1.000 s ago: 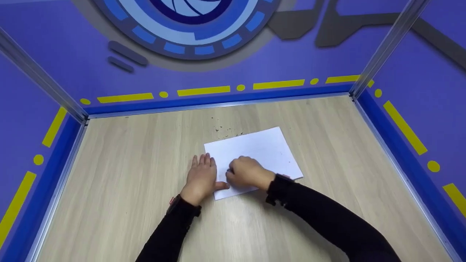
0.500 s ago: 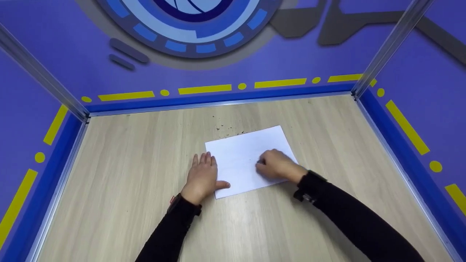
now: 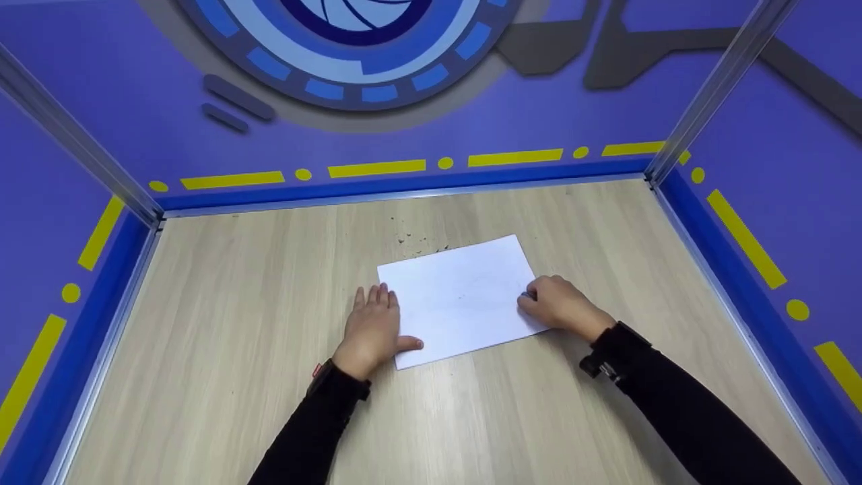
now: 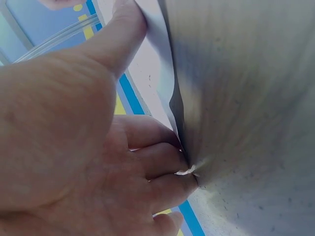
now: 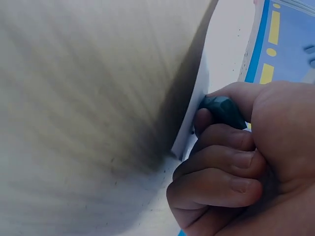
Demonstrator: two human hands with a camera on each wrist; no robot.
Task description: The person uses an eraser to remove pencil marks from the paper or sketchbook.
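A white sheet of paper (image 3: pixel 465 276) lies slightly turned on the wooden table. My left hand (image 3: pixel 374 330) rests flat across its left edge, fingers straight, thumb spread onto the sheet. At the right edge, my right hand (image 3: pixel 566 306) pinches a small dark teal eraser (image 5: pixel 224 110) between thumb and index finger, with the other fingers curled. In the right wrist view the eraser touches the paper, and part of it is hidden by the fingers. Faint grey marks and a few dark specks show on the sheet.
Dark crumbs (image 3: pixel 401 242) are scattered on the table (image 3: pixel 269 303) just behind the paper. Blue-purple panels (image 3: pixel 377 145) with yellow dashes enclose the table at the back and both sides, joined by metal posts.
My right hand has slid right across the paper with the eraser, from near the left hand to the right edge. The left hand stays where it was.
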